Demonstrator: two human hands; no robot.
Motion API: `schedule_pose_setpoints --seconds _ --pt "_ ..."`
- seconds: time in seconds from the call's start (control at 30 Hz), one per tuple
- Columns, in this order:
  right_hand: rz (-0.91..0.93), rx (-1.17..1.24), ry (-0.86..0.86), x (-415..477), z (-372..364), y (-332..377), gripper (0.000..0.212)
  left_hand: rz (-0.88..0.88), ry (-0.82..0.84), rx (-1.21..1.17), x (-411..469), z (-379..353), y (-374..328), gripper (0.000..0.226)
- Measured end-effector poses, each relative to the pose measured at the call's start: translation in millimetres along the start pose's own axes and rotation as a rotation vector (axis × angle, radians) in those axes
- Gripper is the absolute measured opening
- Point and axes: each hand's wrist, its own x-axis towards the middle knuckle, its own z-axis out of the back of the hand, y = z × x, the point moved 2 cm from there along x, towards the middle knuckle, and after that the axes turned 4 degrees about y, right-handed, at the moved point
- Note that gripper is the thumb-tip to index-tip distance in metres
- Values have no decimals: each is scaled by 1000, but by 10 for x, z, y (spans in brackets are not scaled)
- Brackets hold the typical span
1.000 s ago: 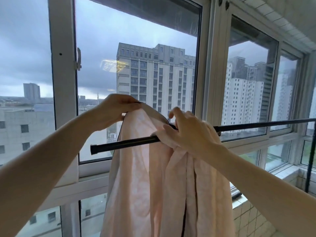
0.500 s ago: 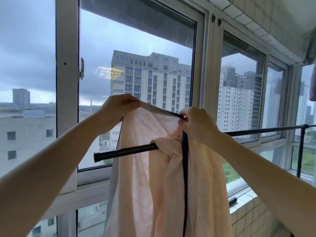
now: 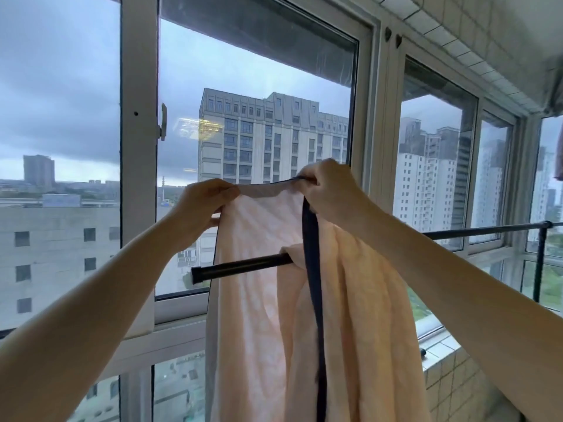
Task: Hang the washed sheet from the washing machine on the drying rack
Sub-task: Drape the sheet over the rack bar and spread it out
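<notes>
A pale pink sheet with a dark blue border hangs over the black bar of the drying rack, which runs from centre left to the right edge. My left hand pinches the sheet's top edge on the left. My right hand grips the same edge on the right, where the dark border turns and drops straight down. Both hands hold the edge stretched above the bar. More of the sheet is bunched over the bar under my right forearm.
Large white-framed windows stand right behind the rack, with a handle on the left frame. A tiled sill runs at lower right. A vertical rack post stands at far right. The tiled ceiling edge is above.
My right hand has risen off the bar and now holds the sheet's top edge level with the left hand. The sheet's edge is pulled higher and tauter between both hands.
</notes>
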Motion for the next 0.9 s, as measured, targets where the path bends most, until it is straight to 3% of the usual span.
schedule_pose_setpoints --seconds 0.13,0.2,0.33,0.43,0.47,0.57,0.63,0.7,0.83,0.9 --pt "-45 -280 93 -270 -363 -65 11 65 -11 26 -161 175 247 8" --pt "-84 -411 93 -492 -513 -137 17 75 -3 29 -247 229 353 9" --pt "-93 -424 50 -815 -567 -206 32 71 -10 42 -348 293 448 12" --pt "-58 -530 -20 -896 -442 -224 19 55 -36 61 -380 325 469 13" --pt "-62 -526 -34 -874 -386 -221 25 52 -44 65 -385 328 468 12" --pt "-80 -98 -48 -632 -270 -129 24 41 -60 67 -386 321 456 9" --pt "-33 8 -149 -419 -174 61 27 40 -69 76 -386 304 463 6" --pt "44 52 -162 -343 -211 254 30 28 -89 119 -421 290 496 9" --pt "107 -46 101 -538 -667 417 20 85 -100 210 -603 321 763 18" --pt "115 -65 121 -677 -869 380 18 120 -82 278 -707 369 930 18"
